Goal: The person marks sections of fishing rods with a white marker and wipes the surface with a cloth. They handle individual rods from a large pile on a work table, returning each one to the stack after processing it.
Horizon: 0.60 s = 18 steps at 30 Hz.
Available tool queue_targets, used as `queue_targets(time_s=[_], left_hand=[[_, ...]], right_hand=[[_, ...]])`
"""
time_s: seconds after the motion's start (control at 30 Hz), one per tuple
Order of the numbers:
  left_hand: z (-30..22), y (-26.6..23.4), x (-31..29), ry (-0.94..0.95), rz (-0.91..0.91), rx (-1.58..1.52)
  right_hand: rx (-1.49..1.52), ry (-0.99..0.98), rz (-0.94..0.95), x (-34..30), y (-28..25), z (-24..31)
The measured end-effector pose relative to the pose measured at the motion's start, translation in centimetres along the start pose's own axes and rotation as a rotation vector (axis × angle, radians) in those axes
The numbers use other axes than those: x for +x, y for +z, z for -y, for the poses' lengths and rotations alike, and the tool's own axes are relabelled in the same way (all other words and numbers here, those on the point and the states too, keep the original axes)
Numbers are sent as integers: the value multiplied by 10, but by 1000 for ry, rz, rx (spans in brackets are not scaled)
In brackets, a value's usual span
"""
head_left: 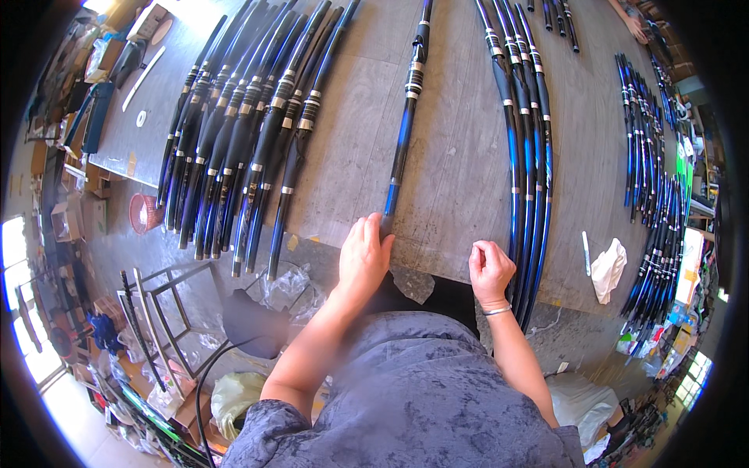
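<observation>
A dark blue and black fishing rod [403, 129] lies lengthwise on the grey table, pointing away from me. My left hand [363, 253] is closed around its near end, at the table's front edge. My right hand [491, 269] is curled closed just past the edge, apart from that rod; its fingers hide whatever may be inside. Several similar rods [533, 132] lie side by side directly right of this hand. To the left, a larger bundle of fishing rods [248, 109] with black grips and silver rings overhangs the front edge.
More rods [644, 140] are stacked at the far right of the table [452, 140]. A white cloth [608, 271] lies near its right front corner. Below on the left stand a metal frame [178, 300] and a pink basket [143, 213]. Another person's hand [636, 30] shows at the far right.
</observation>
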<state>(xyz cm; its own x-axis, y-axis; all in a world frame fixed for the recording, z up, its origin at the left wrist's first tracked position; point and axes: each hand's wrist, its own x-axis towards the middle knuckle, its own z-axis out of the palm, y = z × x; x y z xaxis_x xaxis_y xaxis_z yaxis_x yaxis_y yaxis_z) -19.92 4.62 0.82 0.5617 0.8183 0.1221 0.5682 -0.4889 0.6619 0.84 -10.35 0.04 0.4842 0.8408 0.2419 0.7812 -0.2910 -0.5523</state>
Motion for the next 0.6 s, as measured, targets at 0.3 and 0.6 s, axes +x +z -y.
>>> queue_targets(time_s=[0.3,0.6], left_hand=[[-7,-10,2,4,47,-2],[-1,-7,2,-54,89,-41]], right_hand=[[0,-7,3,0,-1,1],[-25,-31,-31,1,0,1]])
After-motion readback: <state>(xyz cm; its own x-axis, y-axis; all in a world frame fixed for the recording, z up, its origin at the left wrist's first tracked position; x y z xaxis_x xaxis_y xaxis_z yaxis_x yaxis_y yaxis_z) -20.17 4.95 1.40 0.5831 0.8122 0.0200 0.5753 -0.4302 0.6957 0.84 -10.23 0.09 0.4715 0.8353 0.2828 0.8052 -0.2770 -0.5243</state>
